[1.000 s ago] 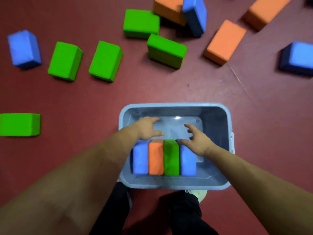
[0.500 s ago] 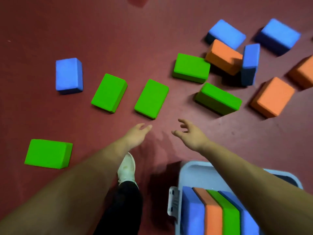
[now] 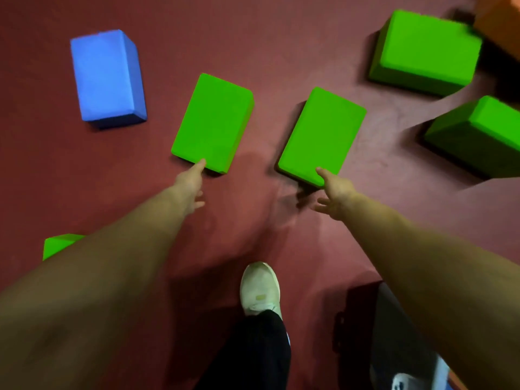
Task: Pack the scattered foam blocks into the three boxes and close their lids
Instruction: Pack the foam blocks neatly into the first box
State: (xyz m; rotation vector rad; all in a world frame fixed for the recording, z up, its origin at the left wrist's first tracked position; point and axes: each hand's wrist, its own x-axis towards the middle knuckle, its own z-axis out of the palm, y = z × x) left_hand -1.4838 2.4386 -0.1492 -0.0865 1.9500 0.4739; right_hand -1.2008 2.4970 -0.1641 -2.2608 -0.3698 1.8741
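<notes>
The dark red floor (image 3: 253,38) fills the frame. At centre, two green foam blocks lie flat and parallel, long axes tilting up and to the right, with a bare strip of floor between them. The left hand (image 3: 189,183), fingers extended, touches the near short edge of the left green block (image 3: 212,122). The right hand (image 3: 336,192), fingers spread and grasping nothing, touches the near corner of the right green block (image 3: 322,135). A blue block (image 3: 105,77) lies apart at upper left.
</notes>
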